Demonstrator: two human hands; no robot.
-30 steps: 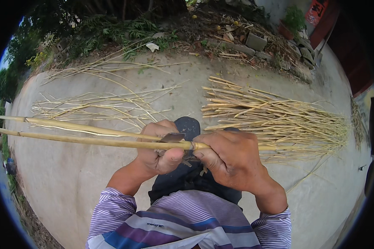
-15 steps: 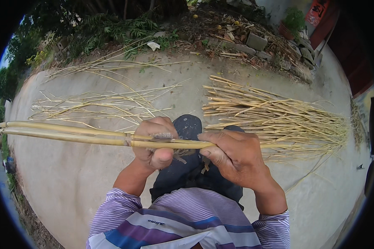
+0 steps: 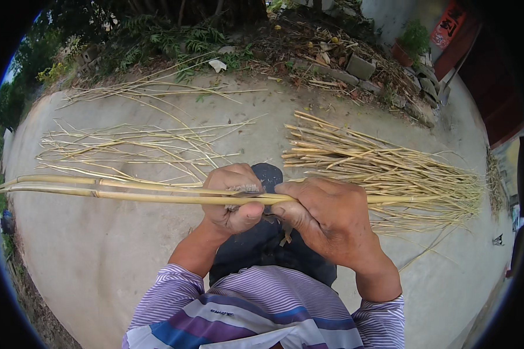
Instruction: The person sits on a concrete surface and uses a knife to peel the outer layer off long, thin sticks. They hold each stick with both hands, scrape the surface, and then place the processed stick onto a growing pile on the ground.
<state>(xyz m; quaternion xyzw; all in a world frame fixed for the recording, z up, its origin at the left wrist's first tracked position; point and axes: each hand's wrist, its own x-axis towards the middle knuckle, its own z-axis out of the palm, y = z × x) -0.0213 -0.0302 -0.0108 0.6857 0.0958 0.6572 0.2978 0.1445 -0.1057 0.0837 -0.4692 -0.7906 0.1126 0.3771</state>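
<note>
A long yellow bamboo cane (image 3: 390, 199) lies crosswise in front of me, held in both hands. To the left it runs as two split halves (image 3: 140, 195) with a narrow gap between them; toward my right hand they come together. My left hand (image 3: 221, 183) is closed around the split part, thumb below and fingers behind. Against its palm sits a rough grey wrapped object (image 3: 247, 188) with a darker edge, mostly hidden. Close beside it, my right hand (image 3: 332, 218) grips the cane from above, thumb and fingers pinching it.
On the concrete ground (image 3: 99, 256), a thick pile of canes (image 3: 355, 151) lies to the right. Looser thin strips (image 3: 128, 145) spread at left, with another bunch (image 3: 145, 87) farther back. Beyond are plants, broken blocks (image 3: 361, 67) and dry debris. My dark shoe (image 3: 268, 174) shows below the hands.
My left hand has moved right, closer to my right hand. The cane's node has shifted left, away from the left hand, and more split length shows. My right hand has barely moved.
</note>
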